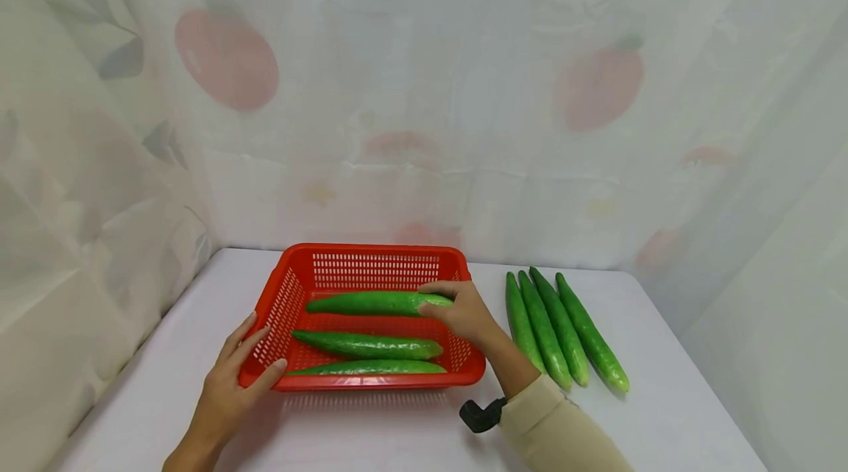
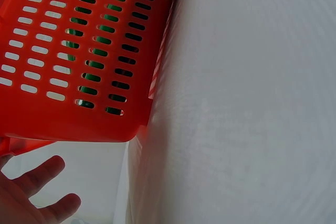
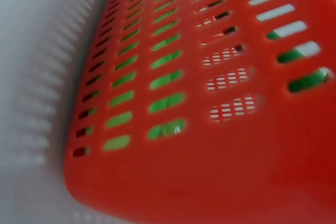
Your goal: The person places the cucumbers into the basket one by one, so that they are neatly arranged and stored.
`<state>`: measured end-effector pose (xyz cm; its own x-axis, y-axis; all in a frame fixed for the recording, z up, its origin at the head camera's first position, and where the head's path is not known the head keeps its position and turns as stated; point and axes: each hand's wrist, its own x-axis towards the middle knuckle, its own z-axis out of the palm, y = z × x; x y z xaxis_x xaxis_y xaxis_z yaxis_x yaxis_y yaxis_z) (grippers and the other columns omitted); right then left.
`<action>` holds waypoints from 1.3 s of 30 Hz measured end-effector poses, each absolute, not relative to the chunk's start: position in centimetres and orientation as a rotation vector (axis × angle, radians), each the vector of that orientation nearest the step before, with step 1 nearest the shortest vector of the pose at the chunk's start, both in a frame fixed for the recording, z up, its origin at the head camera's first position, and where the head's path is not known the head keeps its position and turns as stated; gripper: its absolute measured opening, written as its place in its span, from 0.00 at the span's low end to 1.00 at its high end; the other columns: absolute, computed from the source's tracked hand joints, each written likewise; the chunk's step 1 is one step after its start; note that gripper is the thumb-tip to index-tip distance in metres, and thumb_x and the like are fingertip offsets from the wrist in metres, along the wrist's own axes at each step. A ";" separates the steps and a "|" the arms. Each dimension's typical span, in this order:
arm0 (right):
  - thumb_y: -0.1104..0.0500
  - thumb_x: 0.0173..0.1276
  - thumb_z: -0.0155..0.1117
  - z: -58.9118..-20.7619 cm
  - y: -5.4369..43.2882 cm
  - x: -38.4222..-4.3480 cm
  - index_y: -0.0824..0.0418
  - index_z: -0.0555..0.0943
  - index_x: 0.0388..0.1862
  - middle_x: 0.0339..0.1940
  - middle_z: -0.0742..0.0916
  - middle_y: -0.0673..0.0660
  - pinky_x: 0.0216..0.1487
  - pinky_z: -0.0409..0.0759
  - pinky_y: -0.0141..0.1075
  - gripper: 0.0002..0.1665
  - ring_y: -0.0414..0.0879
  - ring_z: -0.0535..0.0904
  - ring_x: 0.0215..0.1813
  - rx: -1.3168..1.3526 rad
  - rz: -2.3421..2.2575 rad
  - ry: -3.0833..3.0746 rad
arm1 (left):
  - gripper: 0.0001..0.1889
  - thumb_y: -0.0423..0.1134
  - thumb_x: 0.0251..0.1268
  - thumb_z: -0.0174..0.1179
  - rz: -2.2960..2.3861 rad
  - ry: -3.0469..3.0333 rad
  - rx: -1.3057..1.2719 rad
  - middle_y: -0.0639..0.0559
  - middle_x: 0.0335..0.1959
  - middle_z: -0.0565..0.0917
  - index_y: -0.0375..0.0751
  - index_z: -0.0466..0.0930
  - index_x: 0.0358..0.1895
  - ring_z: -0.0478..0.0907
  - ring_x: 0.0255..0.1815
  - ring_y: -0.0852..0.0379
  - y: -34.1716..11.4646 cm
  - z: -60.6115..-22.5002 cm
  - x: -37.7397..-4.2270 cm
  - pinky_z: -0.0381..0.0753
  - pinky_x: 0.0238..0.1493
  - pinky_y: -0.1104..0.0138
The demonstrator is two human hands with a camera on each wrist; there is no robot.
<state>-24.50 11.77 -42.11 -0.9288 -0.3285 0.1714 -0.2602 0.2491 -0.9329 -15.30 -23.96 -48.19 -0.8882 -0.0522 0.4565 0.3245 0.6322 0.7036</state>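
Note:
A red plastic basket [image 1: 361,382] with slotted walls stands on the table. My right hand [image 1: 467,314] reaches over its right side and grips the right end of a cucumber [image 1: 371,303] near the back of the basket. Nearer the front lie a second cucumber [image 1: 367,344] and a third one [image 1: 371,367], partly hidden by the front rim. At the front left corner, my left hand [image 1: 228,384] touches the rim with fingers fairly straight and spread. Two of its fingers [image 2: 39,177] stand clear of the basket in the left wrist view. The right wrist view shows only the basket wall [image 3: 210,166], with green behind the slots.
Several more cucumbers [image 1: 563,325] lie side by side on the white table [image 1: 669,384], right of the basket. A black device [image 1: 482,415] is at my right wrist. Pale printed curtains [image 1: 424,89] hang behind the table and at both sides.

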 end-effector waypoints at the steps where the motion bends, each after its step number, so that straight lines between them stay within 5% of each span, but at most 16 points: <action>1: 0.63 0.62 0.70 -42.3 11.6 -24.6 0.63 0.84 0.52 0.46 0.85 0.57 0.41 0.80 0.47 0.18 0.48 0.80 0.39 -0.590 -1.794 2.438 | 0.29 0.40 0.58 0.69 -1.162 -2.413 -0.219 0.54 0.73 0.60 0.38 0.73 0.64 0.55 0.68 0.69 -23.9 -48.2 -15.3 0.53 0.54 0.85; 12: 0.61 0.62 0.69 -42.9 10.2 -25.4 0.60 0.85 0.50 0.41 0.85 0.49 0.36 0.80 0.40 0.16 0.47 0.79 0.39 -0.592 -1.580 2.545 | 0.30 0.41 0.59 0.69 -1.153 -2.438 -0.201 0.56 0.73 0.59 0.40 0.72 0.65 0.55 0.68 0.68 -23.9 -48.1 -15.3 0.52 0.54 0.84; 39: 0.59 0.65 0.68 -43.2 9.4 -25.8 0.67 0.82 0.52 0.43 0.84 0.60 0.27 0.81 0.37 0.19 0.50 0.85 0.26 -0.424 -1.391 2.551 | 0.29 0.40 0.59 0.69 -1.173 -2.436 -0.198 0.56 0.73 0.60 0.40 0.73 0.65 0.55 0.68 0.68 -23.9 -48.1 -15.3 0.54 0.54 0.84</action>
<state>-25.81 9.43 -43.23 -0.9378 -0.3446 -0.0413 -0.1520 0.5146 -0.8438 -15.29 -23.93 -48.10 -0.8985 -0.0557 0.4355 0.3057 0.6326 0.7116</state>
